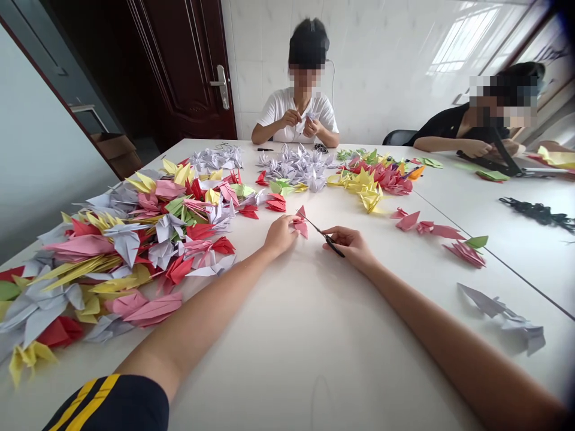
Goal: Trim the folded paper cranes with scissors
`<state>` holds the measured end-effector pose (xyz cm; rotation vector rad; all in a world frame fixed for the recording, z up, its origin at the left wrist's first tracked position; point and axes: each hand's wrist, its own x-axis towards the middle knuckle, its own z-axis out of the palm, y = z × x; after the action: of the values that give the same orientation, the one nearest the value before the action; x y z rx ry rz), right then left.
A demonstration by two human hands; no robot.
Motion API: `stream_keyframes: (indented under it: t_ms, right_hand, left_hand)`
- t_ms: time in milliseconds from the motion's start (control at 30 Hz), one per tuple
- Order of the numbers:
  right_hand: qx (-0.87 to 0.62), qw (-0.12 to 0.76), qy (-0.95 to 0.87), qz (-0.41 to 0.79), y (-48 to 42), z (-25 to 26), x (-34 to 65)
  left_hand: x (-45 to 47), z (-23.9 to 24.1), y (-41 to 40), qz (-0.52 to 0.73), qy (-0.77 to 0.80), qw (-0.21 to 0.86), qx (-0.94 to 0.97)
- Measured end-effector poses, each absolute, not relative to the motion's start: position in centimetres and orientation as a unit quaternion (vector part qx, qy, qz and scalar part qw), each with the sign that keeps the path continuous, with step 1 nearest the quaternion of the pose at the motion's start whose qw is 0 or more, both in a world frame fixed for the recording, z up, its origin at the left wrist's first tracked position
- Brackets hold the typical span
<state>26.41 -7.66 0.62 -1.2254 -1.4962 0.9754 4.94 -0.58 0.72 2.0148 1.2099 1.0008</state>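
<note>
My left hand (279, 234) pinches a small pink paper crane (300, 222) just above the white table (287, 335). A thin needle-like tool with a black handle (327, 236) is gripped in my right hand (353, 244), and its tip points at the crane. Both hands are stretched out near the table's middle. A big heap of folded cranes (130, 239) in pink, red, yellow, green and pale lilac lies to the left of my left arm.
Across the table a person in a white shirt (296, 111) works with both hands raised; a second person in black (467, 129) sits at the right. More crane piles (299, 167) (372, 176) lie at the far side. Loose cranes (467, 251) (507, 314) sit on the right. A dark door (188, 66) stands behind.
</note>
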Motion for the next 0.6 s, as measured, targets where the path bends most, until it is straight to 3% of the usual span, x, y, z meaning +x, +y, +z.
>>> stream_keyframes:
  t_ms: [600]
  right_hand:
    - [-0.506, 0.449, -0.598, 0.43, -7.8, 0.68, 26.63]
  left_hand:
    - [4.67, 1.4, -0.12, 0.49, 0.493, 0.368, 0.617]
